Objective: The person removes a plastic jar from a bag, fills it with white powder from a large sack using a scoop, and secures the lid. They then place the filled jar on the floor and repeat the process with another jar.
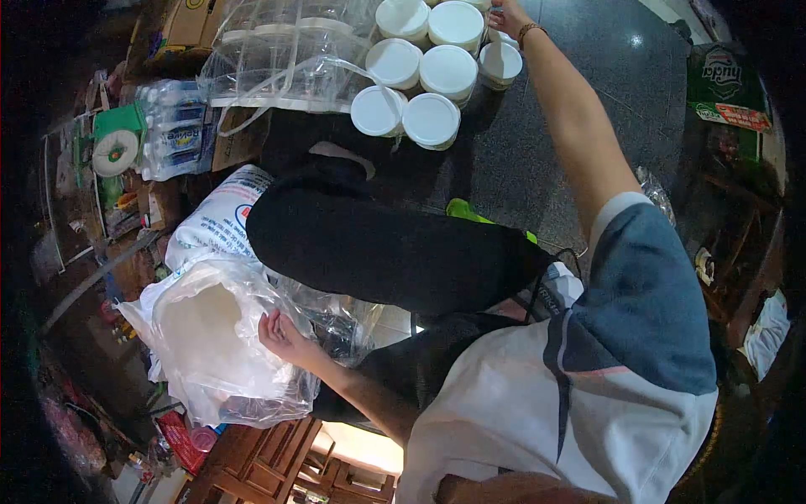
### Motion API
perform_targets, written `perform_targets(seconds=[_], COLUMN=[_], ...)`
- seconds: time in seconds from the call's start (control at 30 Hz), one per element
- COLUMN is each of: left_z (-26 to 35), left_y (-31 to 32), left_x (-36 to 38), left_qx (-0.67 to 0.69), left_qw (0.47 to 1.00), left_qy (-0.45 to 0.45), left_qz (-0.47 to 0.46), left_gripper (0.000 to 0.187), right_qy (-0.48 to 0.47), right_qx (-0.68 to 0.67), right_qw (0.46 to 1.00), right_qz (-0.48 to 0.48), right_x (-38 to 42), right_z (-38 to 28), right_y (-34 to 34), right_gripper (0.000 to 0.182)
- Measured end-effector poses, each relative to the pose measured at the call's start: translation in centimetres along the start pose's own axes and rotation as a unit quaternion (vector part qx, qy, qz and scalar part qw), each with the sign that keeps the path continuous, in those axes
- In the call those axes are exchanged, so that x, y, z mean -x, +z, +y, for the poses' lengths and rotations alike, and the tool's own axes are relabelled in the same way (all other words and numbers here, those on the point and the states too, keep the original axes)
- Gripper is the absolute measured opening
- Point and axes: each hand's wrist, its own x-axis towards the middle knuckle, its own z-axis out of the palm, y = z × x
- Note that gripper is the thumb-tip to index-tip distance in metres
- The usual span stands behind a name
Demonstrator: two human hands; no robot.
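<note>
My left hand (284,338) rests at the right rim of an open plastic-lined bag (273,294), palm up, its loosely bent fingers apart and holding nothing that I can see. White material (197,336) shows inside the bag. My right hand (509,17), with a bracelet at the wrist, is stretched far forward to the top edge of the view. Its fingers are closed at the side of a white-lidded tub (504,39); part of the grip is hidden. Several more white-lidded tubs (447,71) stand close together to its left, some of them stacked.
Clear plastic packs of containers (290,59) lie left of the tubs. A printed white sack (214,214) lies beyond the bag. Further left are a green scale (117,147) and wrapped bottles (176,130). A green box (726,80) stands at the far right. My black-clad leg (395,235) crosses the middle.
</note>
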Motion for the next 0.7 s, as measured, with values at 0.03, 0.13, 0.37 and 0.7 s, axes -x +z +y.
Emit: perform_targets(seconds=[0.03, 0.13, 0.37, 0.7], left_z=[9.9, 11.2, 10.0, 9.5], left_y=[6.8, 6.5, 5.8, 5.6], left_x=[1.6, 1.5, 1.3, 1.5], left_qx=[-0.005, -0.009, 0.007, 0.073], left_qw=[1.000, 1.000, 1.000, 0.997], left_qy=[0.006, 0.001, -0.012, -0.039], left_qz=[-0.004, 0.000, -0.009, -0.008], left_gripper=[0.038, 0.038, 0.038, 0.035], right_qy=[-0.011, -0.076, 0.023, 0.055], right_qx=[-0.011, -0.001, -0.060, -0.193], right_qw=[1.000, 0.996, 0.996, 0.977], right_qz=[0.012, 0.054, 0.066, -0.074], right_x=[-2.2, 5.3, 23.2, 18.2], right_z=[-9.3, -8.9, -1.8, 5.8], right_y=[-4.9, -1.4, 1.7, 6.2], right_gripper=[0.059, 0.059, 0.065, 0.062])
